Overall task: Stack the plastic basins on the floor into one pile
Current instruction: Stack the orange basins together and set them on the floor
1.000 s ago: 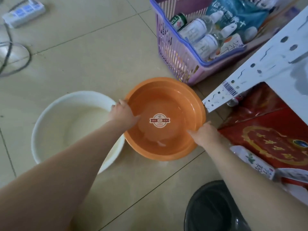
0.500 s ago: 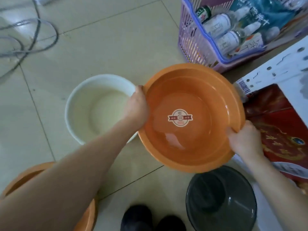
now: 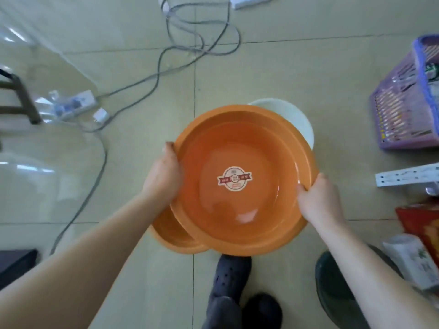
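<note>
Both hands, left hand [image 3: 164, 176] and right hand [image 3: 319, 198], grip the round glossy orange plastic basin [image 3: 242, 148] by its rim.

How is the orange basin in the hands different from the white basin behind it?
The orange basin is held by both hands, left hand and right hand; the white basin is untouched. The orange basin shows whole, with a round sticker; the white basin is mostly hidden. Both are round.

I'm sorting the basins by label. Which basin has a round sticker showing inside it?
The orange basin held in both hands; its sticker sits mid-bottom. The white basin and lower orange basin show none.
</note>
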